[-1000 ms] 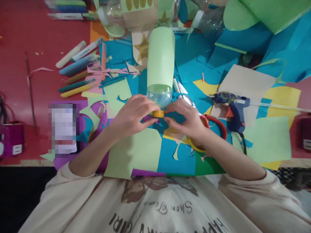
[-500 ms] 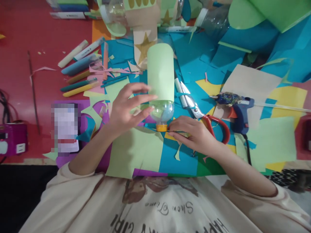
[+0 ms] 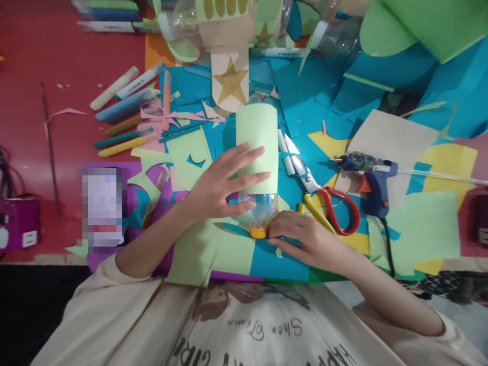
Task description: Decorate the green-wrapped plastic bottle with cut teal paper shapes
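A clear plastic bottle [image 3: 267,206] with an orange cap [image 3: 258,233] lies on its side, the cap toward me. Light green paper [image 3: 257,122] is wrapped round its body. My left hand [image 3: 224,185] rests over the bottle's left side, fingers spread across the paper and the clear shoulder. At the cap end, my right hand [image 3: 301,234] is closed with curled fingers against the bottle's neck and cap; its fingertips are partly hidden. Scissors [image 3: 310,183] with red and yellow handles lie just right of the bottle.
A blue glue gun [image 3: 375,178] with a glue stick lies at the right. Several markers [image 3: 125,112] and a phone [image 3: 102,206] are at the left. Paper sheets and scraps cover much of the red table [image 3: 30,112]. Other bottles [image 3: 339,40] stand at the back.
The bottle has moved toward me, along with my right hand. My left hand has come down onto the green paper, its fingers now reaching across it.
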Tool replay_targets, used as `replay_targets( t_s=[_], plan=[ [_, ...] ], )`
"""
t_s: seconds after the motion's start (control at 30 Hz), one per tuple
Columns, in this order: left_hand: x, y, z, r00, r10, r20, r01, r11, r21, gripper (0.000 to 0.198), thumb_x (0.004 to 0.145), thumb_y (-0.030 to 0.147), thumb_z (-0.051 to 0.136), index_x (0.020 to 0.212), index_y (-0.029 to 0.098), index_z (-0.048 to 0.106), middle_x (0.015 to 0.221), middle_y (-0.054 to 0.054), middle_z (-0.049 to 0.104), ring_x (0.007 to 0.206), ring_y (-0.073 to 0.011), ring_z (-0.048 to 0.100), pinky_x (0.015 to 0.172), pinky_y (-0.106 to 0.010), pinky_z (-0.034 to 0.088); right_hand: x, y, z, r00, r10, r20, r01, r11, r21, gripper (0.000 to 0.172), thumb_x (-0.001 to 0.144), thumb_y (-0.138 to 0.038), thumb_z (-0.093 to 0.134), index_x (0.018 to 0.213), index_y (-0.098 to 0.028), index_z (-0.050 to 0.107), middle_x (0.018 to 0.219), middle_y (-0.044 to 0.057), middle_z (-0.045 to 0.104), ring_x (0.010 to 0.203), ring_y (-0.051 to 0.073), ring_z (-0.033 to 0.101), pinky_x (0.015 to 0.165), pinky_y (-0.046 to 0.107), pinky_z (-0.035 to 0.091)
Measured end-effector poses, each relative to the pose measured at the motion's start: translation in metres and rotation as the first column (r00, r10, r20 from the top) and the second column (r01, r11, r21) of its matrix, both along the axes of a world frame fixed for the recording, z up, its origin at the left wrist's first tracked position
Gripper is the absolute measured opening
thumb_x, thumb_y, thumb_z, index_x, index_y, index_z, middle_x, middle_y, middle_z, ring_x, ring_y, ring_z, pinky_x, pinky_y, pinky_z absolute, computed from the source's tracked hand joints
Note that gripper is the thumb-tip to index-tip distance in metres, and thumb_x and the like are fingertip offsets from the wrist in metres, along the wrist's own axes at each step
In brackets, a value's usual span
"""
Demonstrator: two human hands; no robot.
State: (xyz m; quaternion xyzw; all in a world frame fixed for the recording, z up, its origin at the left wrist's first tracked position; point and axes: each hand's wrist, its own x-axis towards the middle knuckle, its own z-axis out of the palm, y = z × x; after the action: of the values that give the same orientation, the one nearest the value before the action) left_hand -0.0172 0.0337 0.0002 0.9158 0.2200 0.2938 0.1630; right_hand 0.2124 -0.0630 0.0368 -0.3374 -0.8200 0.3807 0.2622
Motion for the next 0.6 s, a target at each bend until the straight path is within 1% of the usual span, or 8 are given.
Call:
replay_targets(
  t_s=[0.13,0.2,0.23,0.3,0.33,0.37,0.5,0.6],
  plan=[
    [0.003,-0.001,-0.002,0.997,-0.041,0.068,0.038,0.998,0.045,0.055,0.095,0.057,0.041,0.138,0.024,0.049,0.143,-0.011,0.054,0.140,-0.0257,0.043,0.111,-0.042,0.044,0.019,-0.004,0.011,0.997,-0.066,0.050,0.066,0.998,0.016,0.017,0.097,-0.032,0.052,0.094,-0.020,0.064,0.088,0.008,0.075,0.085,0.021,0.072,0.074,0.034,0.060],
    [0.003,-0.002,-0.003,0.996,-0.038,0.083,0.034,0.998,0.053,0.056,0.095,0.058,0.040,0.140,0.025,0.047,0.144,-0.011,0.053,0.141,-0.0252,0.042,0.111,-0.042,0.044,0.041,-0.006,0.017,0.952,-0.277,0.128,0.270,0.960,0.071,0.016,0.094,-0.035,0.055,0.098,-0.022,0.064,0.091,0.008,0.075,0.086,0.022,0.072,0.072,0.034,0.060],
    [0.003,-0.002,-0.003,0.996,-0.038,0.082,0.033,0.998,0.052,0.057,0.095,0.058,0.040,0.141,0.026,0.045,0.145,-0.010,0.053,0.141,-0.0249,0.042,0.111,-0.041,0.044,0.055,-0.006,0.019,0.869,-0.451,0.201,0.435,0.892,0.124,0.014,0.094,-0.033,0.054,0.096,-0.023,0.064,0.090,0.008,0.075,0.084,0.022,0.071,0.071,0.036,0.059],
    [0.003,-0.002,-0.003,0.997,-0.037,0.075,0.034,0.999,0.041,0.057,0.095,0.058,0.039,0.143,0.027,0.044,0.146,-0.010,0.051,0.142,-0.0250,0.041,0.112,-0.041,0.043,0.081,-0.006,0.019,0.515,-0.788,0.336,0.736,0.608,0.296,0.019,0.089,-0.042,0.056,0.083,-0.024,0.061,0.080,0.008,0.071,0.074,0.025,0.068,0.066,0.041,0.055],
    [0.002,-0.003,-0.002,0.997,-0.037,0.066,0.035,0.999,0.033,0.057,0.095,0.058,0.039,0.143,0.026,0.044,0.147,-0.010,0.051,0.142,-0.0252,0.040,0.112,-0.041,0.042,0.092,-0.006,0.017,0.339,-0.838,0.428,0.800,0.496,0.337,0.028,0.084,-0.051,0.055,0.078,-0.024,0.058,0.074,0.008,0.068,0.067,0.027,0.065,0.060,0.043,0.051],
    [0.002,-0.003,-0.002,0.998,-0.036,0.058,0.035,0.999,0.026,0.057,0.095,0.058,0.038,0.142,0.026,0.044,0.147,-0.010,0.050,0.142,-0.0254,0.040,0.113,-0.041,0.041,0.101,-0.005,0.015,0.231,-0.808,0.543,0.852,0.437,0.289,0.035,0.077,-0.059,0.056,0.078,-0.025,0.055,0.075,0.008,0.066,0.064,0.028,0.063,0.056,0.043,0.048],
    [0.001,-0.005,-0.001,1.000,-0.018,-0.004,0.019,1.000,0.004,0.056,0.096,0.060,0.034,0.141,0.028,0.045,0.149,-0.008,0.048,0.143,-0.0252,0.039,0.114,-0.043,0.039,0.115,0.002,0.005,0.164,-0.692,0.703,0.945,0.314,0.089,0.052,0.050,-0.068,0.063,0.078,-0.027,0.047,0.072,0.004,0.058,0.059,0.026,0.057,0.053,0.040,0.044],
    [0.000,-0.005,-0.001,1.000,-0.010,-0.020,0.010,1.000,-0.007,0.056,0.095,0.060,0.034,0.141,0.030,0.045,0.151,-0.007,0.047,0.144,-0.0246,0.038,0.115,-0.044,0.039,0.113,0.005,0.003,0.175,-0.717,0.675,0.973,0.232,-0.006,0.047,0.047,-0.059,0.069,0.076,-0.028,0.050,0.068,0.003,0.057,0.060,0.025,0.056,0.056,0.040,0.043]
  ],
)
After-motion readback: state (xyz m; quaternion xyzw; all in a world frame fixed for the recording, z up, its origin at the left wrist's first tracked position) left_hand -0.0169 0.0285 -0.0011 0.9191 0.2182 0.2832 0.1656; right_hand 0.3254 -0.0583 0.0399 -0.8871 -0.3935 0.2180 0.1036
